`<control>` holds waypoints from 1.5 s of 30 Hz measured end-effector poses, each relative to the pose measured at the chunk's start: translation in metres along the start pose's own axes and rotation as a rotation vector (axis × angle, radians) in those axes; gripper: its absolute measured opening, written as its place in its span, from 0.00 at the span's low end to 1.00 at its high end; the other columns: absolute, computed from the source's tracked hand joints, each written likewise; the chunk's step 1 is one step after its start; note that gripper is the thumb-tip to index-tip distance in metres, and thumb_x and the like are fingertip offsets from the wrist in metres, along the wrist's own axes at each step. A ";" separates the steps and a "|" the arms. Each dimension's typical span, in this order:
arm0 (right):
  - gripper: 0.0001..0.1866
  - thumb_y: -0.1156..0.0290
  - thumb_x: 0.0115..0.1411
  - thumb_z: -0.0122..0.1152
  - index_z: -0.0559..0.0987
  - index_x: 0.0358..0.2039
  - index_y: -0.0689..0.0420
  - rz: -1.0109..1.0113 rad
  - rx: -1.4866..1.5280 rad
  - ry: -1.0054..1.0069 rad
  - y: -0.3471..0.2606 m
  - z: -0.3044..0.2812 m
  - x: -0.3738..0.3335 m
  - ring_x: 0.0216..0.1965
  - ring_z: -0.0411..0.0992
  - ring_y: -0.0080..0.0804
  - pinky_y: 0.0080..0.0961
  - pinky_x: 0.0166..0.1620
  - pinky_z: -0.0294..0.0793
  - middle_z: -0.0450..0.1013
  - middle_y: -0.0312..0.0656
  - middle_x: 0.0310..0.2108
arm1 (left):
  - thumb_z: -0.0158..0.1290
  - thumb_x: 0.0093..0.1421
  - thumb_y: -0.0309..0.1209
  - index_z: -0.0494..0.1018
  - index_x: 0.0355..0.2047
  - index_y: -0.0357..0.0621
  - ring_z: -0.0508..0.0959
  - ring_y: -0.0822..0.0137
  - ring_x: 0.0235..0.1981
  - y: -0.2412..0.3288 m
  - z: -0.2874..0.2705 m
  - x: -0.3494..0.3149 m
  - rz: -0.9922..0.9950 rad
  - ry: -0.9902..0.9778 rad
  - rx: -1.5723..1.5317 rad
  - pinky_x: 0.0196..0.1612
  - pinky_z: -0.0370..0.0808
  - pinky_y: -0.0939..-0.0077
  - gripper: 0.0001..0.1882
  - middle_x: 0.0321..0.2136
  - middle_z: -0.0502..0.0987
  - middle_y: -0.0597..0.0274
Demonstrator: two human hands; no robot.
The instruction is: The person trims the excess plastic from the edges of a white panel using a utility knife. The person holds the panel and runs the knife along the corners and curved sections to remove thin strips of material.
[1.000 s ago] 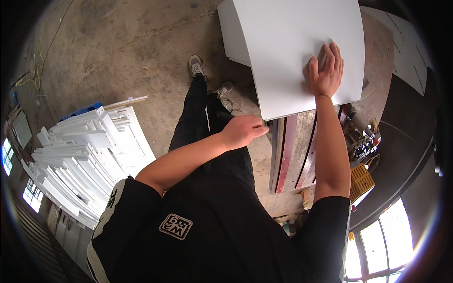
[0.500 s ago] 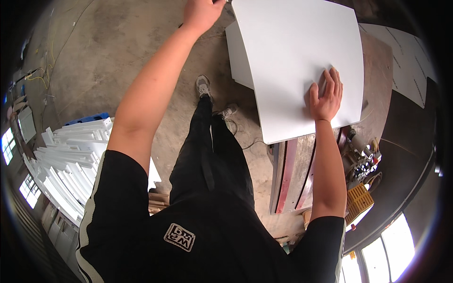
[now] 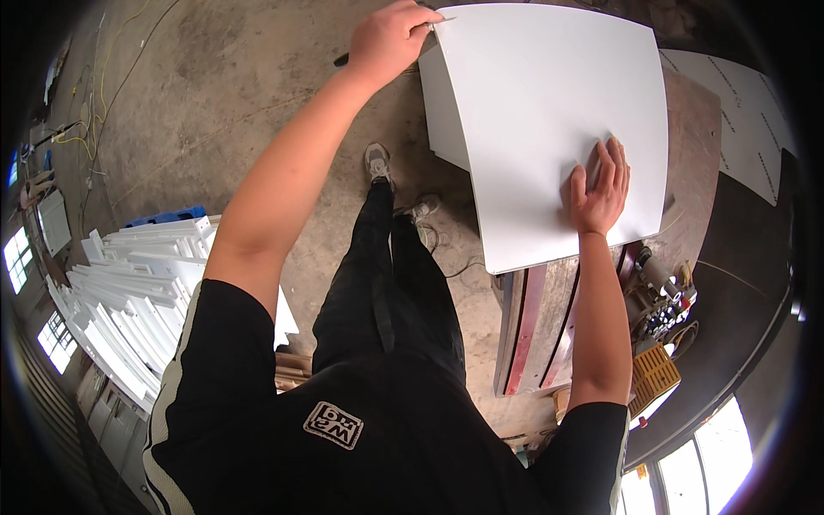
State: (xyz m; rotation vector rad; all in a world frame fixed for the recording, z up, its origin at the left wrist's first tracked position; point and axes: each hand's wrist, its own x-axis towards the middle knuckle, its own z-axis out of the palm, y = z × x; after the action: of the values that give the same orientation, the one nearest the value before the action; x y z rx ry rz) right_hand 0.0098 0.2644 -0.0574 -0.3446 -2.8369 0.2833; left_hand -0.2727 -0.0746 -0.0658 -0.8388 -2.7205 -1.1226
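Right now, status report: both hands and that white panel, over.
Left hand pinching the white panel at its far corner. Right hand flat on top. Nothing lies on it.

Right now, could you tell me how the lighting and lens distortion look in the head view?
Head view: strong fisheye bending, so the white panel bulges at its edges; dark vignette rings the frame; windows at lower right blow out to glare; left hand at the panel's corner and right hand flat on it are evenly lit and sharp.
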 end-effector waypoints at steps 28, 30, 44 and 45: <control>0.30 0.57 0.64 0.64 0.79 0.66 0.48 0.010 0.027 0.003 -0.002 0.000 -0.001 0.77 0.64 0.45 0.52 0.79 0.58 0.70 0.42 0.74 | 0.61 0.62 0.23 0.85 0.41 0.55 0.80 0.61 0.30 0.115 0.026 -0.157 0.183 -0.057 -0.045 0.30 0.78 0.65 0.11 0.29 0.76 0.66; 0.30 0.57 0.64 0.64 0.79 0.66 0.47 0.006 0.031 0.003 -0.003 0.000 0.001 0.77 0.64 0.45 0.52 0.78 0.59 0.71 0.42 0.74 | 0.61 0.62 0.23 0.85 0.41 0.55 0.82 0.62 0.31 0.139 0.031 -0.201 0.180 -0.174 -0.144 0.30 0.79 0.66 0.11 0.30 0.79 0.67; 0.30 0.58 0.63 0.65 0.79 0.66 0.48 0.015 0.021 -0.017 -0.004 -0.001 0.002 0.77 0.64 0.45 0.51 0.79 0.58 0.71 0.42 0.73 | 0.72 0.66 0.43 0.84 0.35 0.37 0.73 0.81 0.26 0.148 0.049 -0.225 -0.784 -0.625 -0.779 0.30 0.70 0.78 0.18 0.25 0.81 0.70; 0.30 0.58 0.63 0.65 0.79 0.66 0.49 0.018 0.024 -0.015 -0.004 -0.003 0.002 0.77 0.64 0.45 0.51 0.79 0.58 0.71 0.42 0.73 | 0.71 0.67 0.42 0.84 0.36 0.38 0.74 0.82 0.28 0.138 0.046 -0.202 -0.736 -0.535 -0.871 0.30 0.71 0.78 0.17 0.26 0.81 0.72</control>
State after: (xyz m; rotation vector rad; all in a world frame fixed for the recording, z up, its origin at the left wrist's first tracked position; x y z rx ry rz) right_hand 0.0084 0.2619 -0.0537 -0.3644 -2.8436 0.3249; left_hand -0.0241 -0.0554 -0.0679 -0.1067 -2.9948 -2.6858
